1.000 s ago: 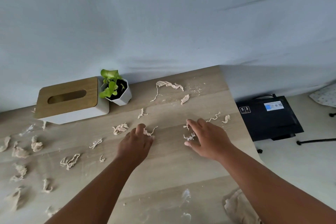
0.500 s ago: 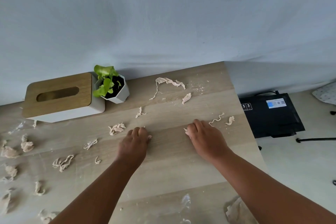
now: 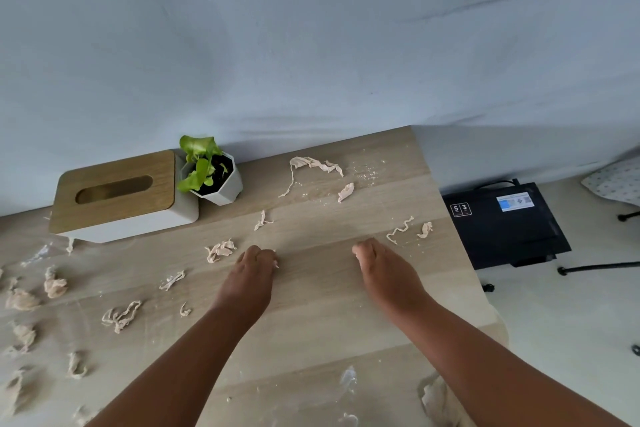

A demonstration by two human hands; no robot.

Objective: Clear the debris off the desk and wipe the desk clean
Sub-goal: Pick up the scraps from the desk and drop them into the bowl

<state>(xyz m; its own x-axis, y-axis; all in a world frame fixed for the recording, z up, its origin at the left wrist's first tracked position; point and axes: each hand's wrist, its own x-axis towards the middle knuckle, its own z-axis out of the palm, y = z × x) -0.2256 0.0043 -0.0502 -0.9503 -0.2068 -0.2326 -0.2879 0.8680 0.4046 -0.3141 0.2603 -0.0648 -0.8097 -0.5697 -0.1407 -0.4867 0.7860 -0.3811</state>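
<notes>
Both hands rest knuckles-up on the wooden desk (image 3: 311, 305), fingers curled under so the fingertips are hidden. The left hand (image 3: 251, 274) has a small pale scrap poking out at its right edge, so it seems to pinch a bit of debris; what else lies under the fingers cannot be made out. The right hand (image 3: 382, 270) is curled the same way, and whether it holds anything cannot be told from this angle.

The head view, the only one, shows torn pale paper scraps (image 3: 221, 250) scattered over the desk: a long twisted strip (image 3: 313, 165) near the back edge, a curled piece (image 3: 400, 234) just beyond the right hand, and crumpled lumps (image 3: 53, 284) at the left, some cut off by the frame edge. Fine crumbs speckle the wood near the strip. A crumpled cloth or tissue (image 3: 438, 402) at the bottom is partly hidden behind the right forearm. A tissue box (image 3: 117, 196) with a wooden lid stands at the back, touching a small potted plant (image 3: 211, 173). Off the desk's right edge, a black device (image 3: 502, 229) sits on the floor.
</notes>
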